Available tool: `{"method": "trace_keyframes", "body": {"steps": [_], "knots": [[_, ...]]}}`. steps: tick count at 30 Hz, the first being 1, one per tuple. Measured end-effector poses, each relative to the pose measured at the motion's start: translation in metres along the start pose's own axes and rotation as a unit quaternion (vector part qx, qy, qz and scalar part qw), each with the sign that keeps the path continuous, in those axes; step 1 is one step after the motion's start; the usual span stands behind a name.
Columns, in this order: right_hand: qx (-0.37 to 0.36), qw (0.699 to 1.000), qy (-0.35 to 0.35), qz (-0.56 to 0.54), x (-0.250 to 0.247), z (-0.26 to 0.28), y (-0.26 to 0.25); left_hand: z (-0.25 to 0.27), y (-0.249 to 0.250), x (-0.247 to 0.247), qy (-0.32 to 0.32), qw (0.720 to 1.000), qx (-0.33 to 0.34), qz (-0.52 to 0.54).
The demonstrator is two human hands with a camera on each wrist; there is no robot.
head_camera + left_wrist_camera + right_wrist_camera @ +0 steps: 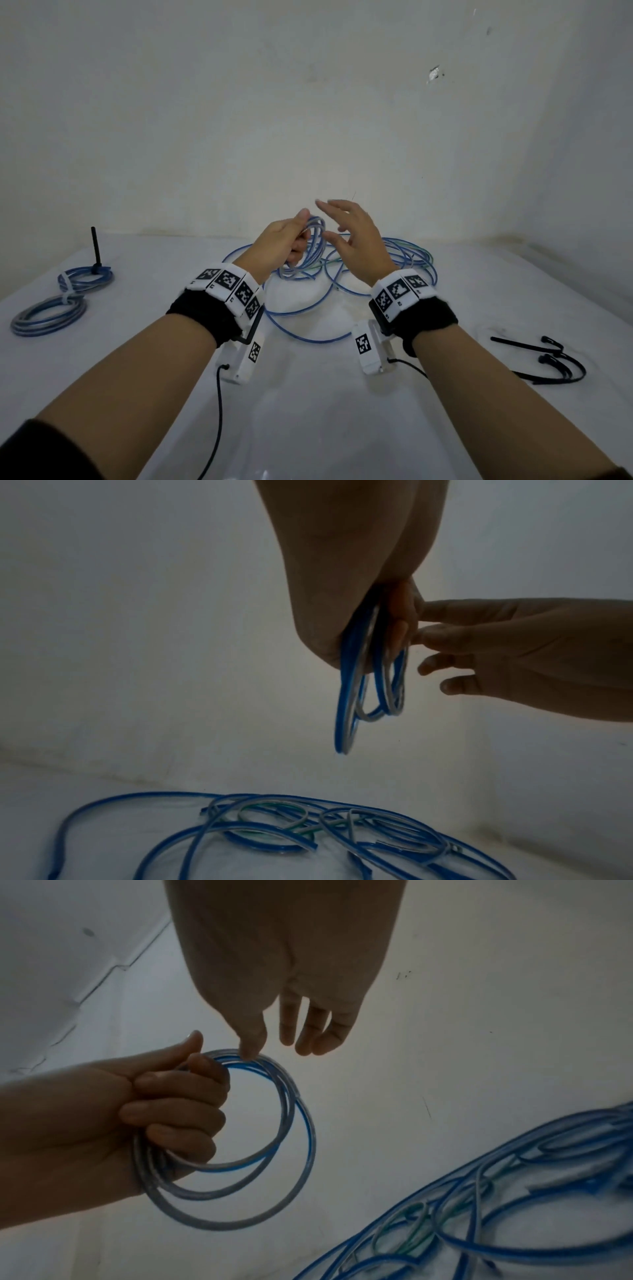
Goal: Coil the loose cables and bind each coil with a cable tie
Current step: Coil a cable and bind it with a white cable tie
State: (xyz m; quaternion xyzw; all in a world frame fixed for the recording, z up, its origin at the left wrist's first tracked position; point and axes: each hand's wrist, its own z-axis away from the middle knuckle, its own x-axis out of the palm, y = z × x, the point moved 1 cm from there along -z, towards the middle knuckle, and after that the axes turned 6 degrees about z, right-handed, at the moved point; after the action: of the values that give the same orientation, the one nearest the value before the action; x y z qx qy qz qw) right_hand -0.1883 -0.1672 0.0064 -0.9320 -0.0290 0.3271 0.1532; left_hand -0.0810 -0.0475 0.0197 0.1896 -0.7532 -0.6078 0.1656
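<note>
Here, over a white table [308, 394] against a scuffed wall [308, 102], left hand [279, 246] grips the coil [317, 240]; right hand's [356, 240] fingers spread, perhaps touching it.

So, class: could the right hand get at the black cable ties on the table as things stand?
Probably yes: the right hand is open and holds nothing, and the black cable ties lie uncovered on its own side.

left: two bound coils [61, 298] | centre: loose cables [342, 274]; hand-held coil [313, 246] above | right: cable ties [548, 363]
</note>
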Motion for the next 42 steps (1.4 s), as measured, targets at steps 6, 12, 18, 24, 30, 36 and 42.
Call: {"method": "trace_keyframes", "body": {"steps": [6,12,18,24,30,36,42], "knots": [[-0.034,0.999,-0.027,0.028,-0.001,-0.002,0.001,-0.001,0.0,-0.003,-0.042,0.996,-0.064,0.043],[0.117,0.966,-0.129,-0.191,-0.001,0.0,-0.002,0.002,-0.005,-0.004,-0.071,0.994,-0.061,0.05],[0.203,0.92,-0.101,-0.321,0.004,0.0,-0.009,-0.001,-0.006,-0.004,-0.077,0.989,-0.078,0.098],[0.233,0.879,-0.085,-0.407,-0.001,0.002,-0.013,0.0,-0.005,-0.005,-0.075,0.989,-0.043,0.116],[0.21,0.917,-0.095,-0.327,0.001,0.011,-0.009,-0.003,-0.009,-0.007,-0.018,0.995,-0.042,0.085],[0.187,0.97,0.027,-0.15,-0.001,0.012,0.001,-0.003,-0.01,-0.002,-0.06,0.977,-0.063,0.195],[0.237,0.959,0.08,-0.136,-0.001,0.012,0.014,-0.003,-0.008,-0.006,-0.083,0.955,-0.07,0.276]]}}
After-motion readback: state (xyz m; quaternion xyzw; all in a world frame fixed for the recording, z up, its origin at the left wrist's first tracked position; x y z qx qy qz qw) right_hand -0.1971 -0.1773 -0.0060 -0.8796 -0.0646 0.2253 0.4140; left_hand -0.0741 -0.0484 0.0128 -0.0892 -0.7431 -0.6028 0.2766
